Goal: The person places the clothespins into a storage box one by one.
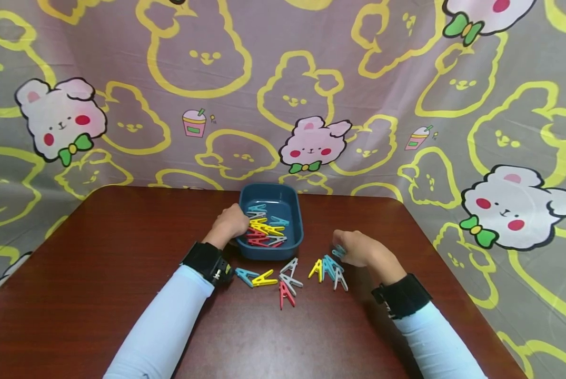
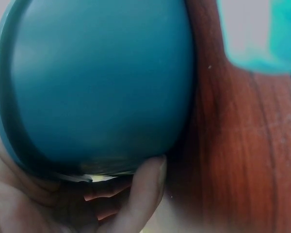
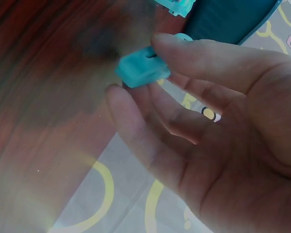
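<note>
A dark blue plastic bin (image 1: 277,253) holds several clothespins in yellow, red, blue and grey. My left hand (image 1: 232,220) grips the bin at its left side; in the left wrist view the thumb (image 2: 148,189) lies against the outer wall and the fingers are partly hidden. To the right of the bin, my right hand (image 1: 356,247) pinches a light blue clothespin (image 3: 143,67) between thumb and fingertips, just above the table. Close by lie a yellow clothespin (image 1: 316,269), blue clothespins (image 1: 329,266) and a grey clothespin (image 1: 340,279).
In front of the bin lie a blue clothespin (image 1: 246,276), a yellow clothespin (image 1: 265,279), two grey ones and a red clothespin (image 1: 285,295). All rest on a brown wooden table (image 1: 136,252). A patterned curtain (image 1: 254,116) hangs behind the table and along its sides.
</note>
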Demonstrator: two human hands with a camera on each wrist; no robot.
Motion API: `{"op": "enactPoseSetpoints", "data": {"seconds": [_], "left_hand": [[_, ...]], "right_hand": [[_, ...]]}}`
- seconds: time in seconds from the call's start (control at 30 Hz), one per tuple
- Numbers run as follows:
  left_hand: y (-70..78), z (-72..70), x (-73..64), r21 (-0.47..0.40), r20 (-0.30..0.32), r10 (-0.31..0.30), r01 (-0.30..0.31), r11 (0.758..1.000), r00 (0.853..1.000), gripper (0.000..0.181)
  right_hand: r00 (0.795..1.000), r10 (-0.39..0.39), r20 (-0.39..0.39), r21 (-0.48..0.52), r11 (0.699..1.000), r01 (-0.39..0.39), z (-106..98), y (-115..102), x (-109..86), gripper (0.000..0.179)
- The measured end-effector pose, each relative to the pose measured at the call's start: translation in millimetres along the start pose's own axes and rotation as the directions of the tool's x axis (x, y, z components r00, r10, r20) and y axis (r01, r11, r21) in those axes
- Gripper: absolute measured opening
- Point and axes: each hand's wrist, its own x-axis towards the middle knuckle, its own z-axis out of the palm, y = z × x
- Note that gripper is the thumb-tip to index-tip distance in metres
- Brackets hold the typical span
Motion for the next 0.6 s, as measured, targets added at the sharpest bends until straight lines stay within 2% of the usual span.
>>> {"op": "enactPoseSetpoints", "data": {"seconds": [0.07,0.13,0.17,0.3,0.37,0.47,0.6], "left_hand": [[-8.2,5.6,20.2,0.010,-0.003,0.005,-0.005,1.000,1.000,0.057],[-8.8,5.9,21.9,0.008,-0.010,0.008,-0.008,1.000,1.000,0.057],[-5.6,3.2,14.4,0.005,-0.010,0.010,-0.010,1.000,1.000,0.056],[13.3,-9.1,-30.4,-0.006,-0.026,0.003,-0.003,1.000,1.000,0.053],[15.5,-9.4,-36.4,-0.006,-0.028,0.000,-0.001,1.000,1.000,0.052],[15.3,-8.1,-37.7,-0.006,-0.035,0.001,-0.001,1.000,0.999,0.052],[12.2,-6.0,-34.1,-0.006,-0.049,0.007,-0.007,1.000,0.999,0.052]], "right_hand": [[0.999,-0.003,-0.039,0.012,1.000,0.004,-0.5,-0.1,1.1,0.034],[0.997,0.005,-0.071,0.032,0.999,-0.003,-0.7,-0.1,2.8,0.033],[0.996,0.008,-0.086,0.043,0.999,-0.005,-1.0,-0.3,3.4,0.032],[0.992,0.009,-0.124,0.089,0.996,0.002,-2.2,-2.0,5.4,0.032],[0.990,0.004,-0.141,0.116,0.993,0.012,-3.1,-3.4,5.7,0.031],[0.983,-0.010,-0.184,0.146,0.989,0.038,-7.4,-9.1,7.4,0.031],[0.959,-0.044,-0.281,0.149,0.985,0.089,-23.3,-28.2,14.7,0.035]]}}
